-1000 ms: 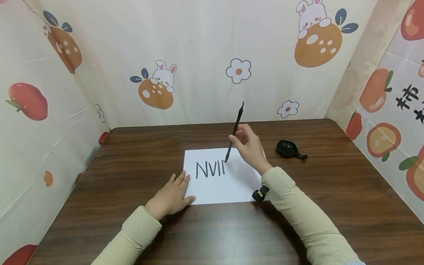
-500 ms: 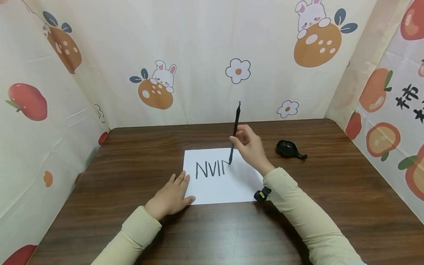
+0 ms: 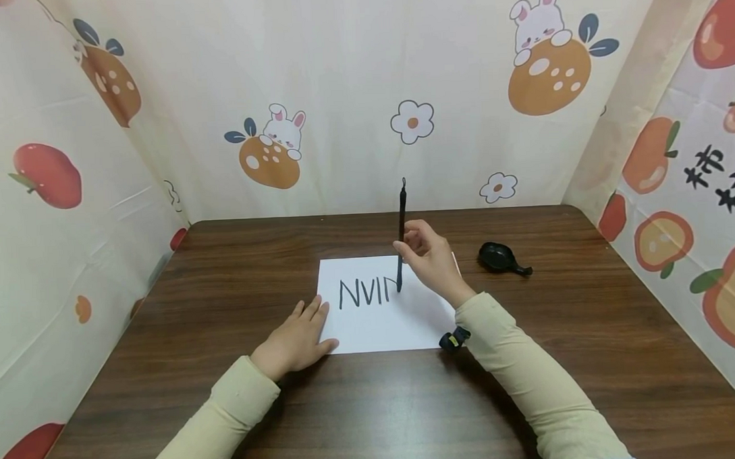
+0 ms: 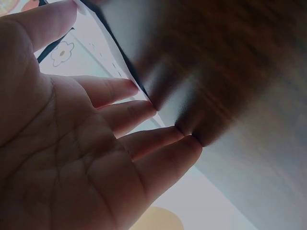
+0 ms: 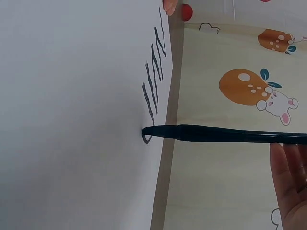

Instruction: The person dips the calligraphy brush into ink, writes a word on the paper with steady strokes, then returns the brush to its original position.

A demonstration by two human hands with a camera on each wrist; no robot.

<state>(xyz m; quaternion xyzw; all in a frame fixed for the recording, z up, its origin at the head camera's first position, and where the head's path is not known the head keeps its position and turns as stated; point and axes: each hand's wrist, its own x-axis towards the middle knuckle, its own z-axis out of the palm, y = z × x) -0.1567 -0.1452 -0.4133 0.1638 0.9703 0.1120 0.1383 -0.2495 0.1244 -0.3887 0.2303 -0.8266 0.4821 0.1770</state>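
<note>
A black calligraphy brush stands nearly upright in my right hand, pinched between thumb and fingers. Its tip touches a white sheet of paper at the right end of a row of black strokes reading "NVI" plus an unclosed curved letter. In the right wrist view the dark brush tip bends against the paper, at the end of a curved stroke. My left hand rests with fingers extended on the paper's left edge; the left wrist view shows its palm and straight fingers.
A small black dish with a handle sits right of the paper on the dark wooden table. A black device is strapped at the right wrist. Printed curtains stand behind and on both sides of the table.
The brush tip has moved right and then down on the paper, lengthening the curved stroke. The brush has tilted from leaning right to nearly upright. The left hand has stayed in place.
</note>
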